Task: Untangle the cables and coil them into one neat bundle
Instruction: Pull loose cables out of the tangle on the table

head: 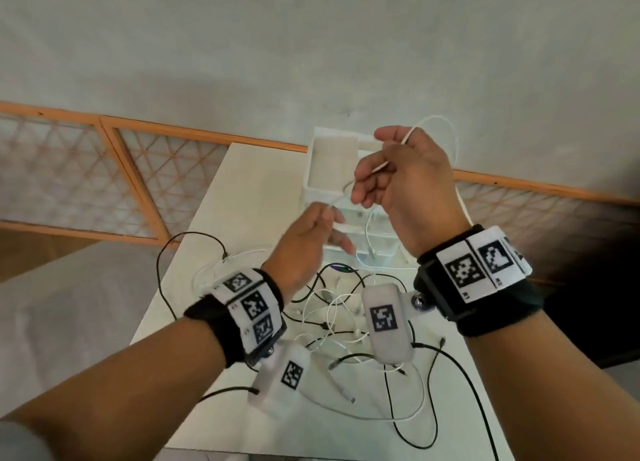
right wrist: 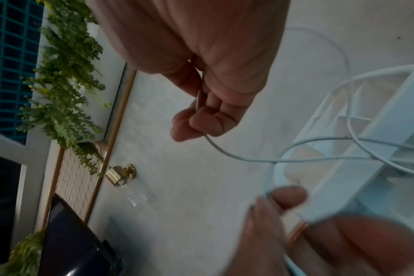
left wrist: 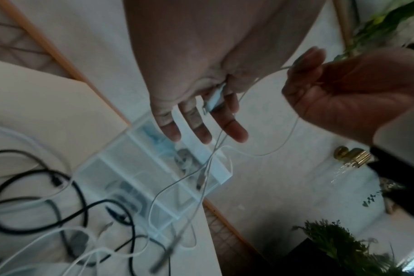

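A thin white cable (head: 381, 165) hangs in the air between both hands above the table. My right hand (head: 370, 169) has its fingers curled round it, and a loop arches over the back of that hand. The right wrist view shows the right hand (right wrist: 201, 115) gripping the cable (right wrist: 248, 159). My left hand (head: 329, 214) is lower and to the left. In the left wrist view it (left wrist: 213, 112) pinches the cable's white plug (left wrist: 213, 99) between thumb and forefinger, its other fingers straight. Below my wrists, a tangle of black and white cables (head: 332, 318) lies on the table.
A white organiser with clear drawers (head: 332, 155) stands at the far end of the white table (head: 249, 183), right behind my hands. Black cables (head: 460, 384) trail over the table's near right edge. A lattice screen with an orange frame (head: 114, 169) runs along the wall.
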Demonstrator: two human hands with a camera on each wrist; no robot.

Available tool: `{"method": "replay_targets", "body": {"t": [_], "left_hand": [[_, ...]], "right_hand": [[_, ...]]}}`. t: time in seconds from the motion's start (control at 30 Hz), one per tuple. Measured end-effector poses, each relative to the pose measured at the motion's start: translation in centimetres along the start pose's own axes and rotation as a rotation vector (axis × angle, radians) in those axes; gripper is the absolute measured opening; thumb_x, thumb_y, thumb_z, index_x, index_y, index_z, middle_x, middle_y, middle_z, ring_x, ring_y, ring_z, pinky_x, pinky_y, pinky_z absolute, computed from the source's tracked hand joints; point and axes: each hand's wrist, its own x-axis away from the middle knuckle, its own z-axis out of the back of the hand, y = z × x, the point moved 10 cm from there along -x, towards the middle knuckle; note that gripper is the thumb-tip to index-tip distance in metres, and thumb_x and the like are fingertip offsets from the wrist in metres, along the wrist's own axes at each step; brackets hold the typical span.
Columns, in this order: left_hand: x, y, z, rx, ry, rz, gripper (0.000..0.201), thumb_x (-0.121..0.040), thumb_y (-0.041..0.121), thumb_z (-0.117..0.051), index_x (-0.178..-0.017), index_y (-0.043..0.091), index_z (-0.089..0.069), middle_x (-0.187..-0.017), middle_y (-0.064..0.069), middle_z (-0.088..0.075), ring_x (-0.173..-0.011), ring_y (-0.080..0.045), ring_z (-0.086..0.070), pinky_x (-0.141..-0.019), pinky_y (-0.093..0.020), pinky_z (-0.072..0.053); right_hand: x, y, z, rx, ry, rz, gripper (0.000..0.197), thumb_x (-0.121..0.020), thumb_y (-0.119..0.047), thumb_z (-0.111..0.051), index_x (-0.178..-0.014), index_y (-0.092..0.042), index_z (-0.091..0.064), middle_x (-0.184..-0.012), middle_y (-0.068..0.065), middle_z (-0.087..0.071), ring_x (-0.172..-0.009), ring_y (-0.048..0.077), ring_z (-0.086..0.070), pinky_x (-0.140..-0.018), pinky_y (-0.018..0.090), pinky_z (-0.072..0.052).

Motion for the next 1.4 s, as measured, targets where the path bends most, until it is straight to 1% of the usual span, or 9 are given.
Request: {"method": "replay_targets", "body": {"t": [0.2,0.3,0.4,0.57,0.83,1.0,1.17,1.27,1.4], "left_hand": [[-0.2,-4.7,3.4,0.15,0.111,0.2,0.026,-0.104,0.016,-0.038,-0.086,0.015,-0.057,-0.06,0.004,-0.063,-0.079,-0.023,-0.06,-0.074,-0.039,-0.045],[-0.7,-3.3,6.6,0.32,0.271,0.214,0.022,-0.1,0.01,-0.037,-0.084,0.013,-0.052,-0.078,-0.004,-0.072,-0.086,-0.026,-0.066,-0.074,-0.037,-0.052],[-1.8,0.1,4.8,0.301,0.123,0.067,0.021,-0.103,0.016,-0.037,-0.089,0.015,-0.053,-0.098,-0.001,-0.077,-0.103,-0.021,-0.068,-0.089,-0.042,-0.05],[-0.7,0.4,-0.2,0.021,-0.067,-0.076,0.034,-0.107,0.022,-0.032,-0.101,-0.004,-0.053,-0.06,0.009,-0.056,-0.067,-0.022,-0.054,-0.069,-0.02,-0.05],[1.3,-10.5,4.6,-0.146,-0.055,0.215,0.029,-0.106,0.019,-0.037,-0.081,0.011,-0.049,-0.066,0.001,-0.042,-0.057,-0.013,-0.039,-0.051,-0.017,-0.035],[2.0,-13.5,8.2,-0.362,-0.032,0.281,0.034,-0.106,0.025,-0.036,-0.081,0.01,-0.054,-0.076,-0.006,-0.053,-0.067,-0.02,-0.048,-0.066,-0.028,-0.042],[2.9,-15.4,10.8,-0.472,-0.092,0.377,0.037,-0.105,0.032,-0.037,-0.082,0.012,-0.057,-0.07,-0.002,-0.047,-0.072,-0.022,-0.044,-0.073,-0.034,-0.039],[3.1,-15.0,10.8,-0.424,-0.084,0.411,0.038,-0.105,0.034,-0.037,-0.09,0.007,-0.059,-0.079,-0.01,-0.045,-0.069,-0.023,-0.041,-0.063,-0.032,-0.041],[1.5,-11.4,9.5,-0.239,-0.009,0.321,0.038,-0.105,0.033,-0.04,-0.085,0.004,-0.056,-0.083,-0.014,-0.044,-0.052,-0.016,-0.038,-0.047,-0.025,-0.033]], "right_hand": [[-0.4,0.6,3.8,-0.096,0.169,-0.059,0.025,-0.097,0.001,-0.029,-0.112,-0.007,-0.047,-0.06,0.01,-0.058,-0.042,0.025,-0.053,-0.046,0.027,-0.038],[0.5,2.0,3.7,-0.067,0.15,-0.12,0.026,-0.098,0.0,-0.03,-0.115,-0.007,-0.048,-0.058,0.009,-0.057,-0.041,0.023,-0.049,-0.046,0.027,-0.035],[1.3,3.2,1.5,-0.022,0.057,-0.165,0.03,-0.098,0.0,-0.031,-0.123,-0.005,-0.048,-0.057,0.009,-0.054,-0.039,0.02,-0.042,-0.048,0.028,-0.031],[0.8,2.8,-0.1,-0.049,0.005,-0.166,0.029,-0.101,-0.004,-0.034,-0.126,-0.008,-0.048,-0.054,0.005,-0.049,-0.041,0.016,-0.031,-0.043,0.024,-0.026],[-1.5,0.5,9.6,-0.003,0.351,-0.085,0.006,-0.101,-0.014,-0.042,-0.105,-0.018,-0.046,-0.059,0.001,-0.054,-0.034,0.011,-0.029,-0.042,0.02,-0.026],[-1.6,3.8,13.8,0.057,0.522,-0.245,0.024,-0.102,-0.015,-0.036,-0.081,-0.02,-0.045,-0.039,-0.008,-0.043,-0.028,0.009,-0.028,-0.045,0.024,-0.023],[-3.6,5.0,17.0,0.195,0.527,-0.319,0.033,-0.101,-0.006,-0.028,-0.075,-0.019,-0.043,-0.056,-0.003,-0.041,-0.026,0.006,-0.033,-0.043,0.022,-0.025],[-4.8,4.5,18.7,0.289,0.593,-0.224,0.026,-0.101,-0.009,-0.03,-0.103,-0.019,-0.055,-0.07,0.0,-0.046,-0.04,0.009,-0.043,-0.043,0.024,-0.032],[-4.6,6.1,19.5,0.201,0.614,-0.131,0.046,-0.102,-0.008,-0.023,-0.14,-0.025,-0.042,-0.077,-0.001,-0.049,-0.036,0.004,-0.046,-0.039,0.02,-0.038]]}}
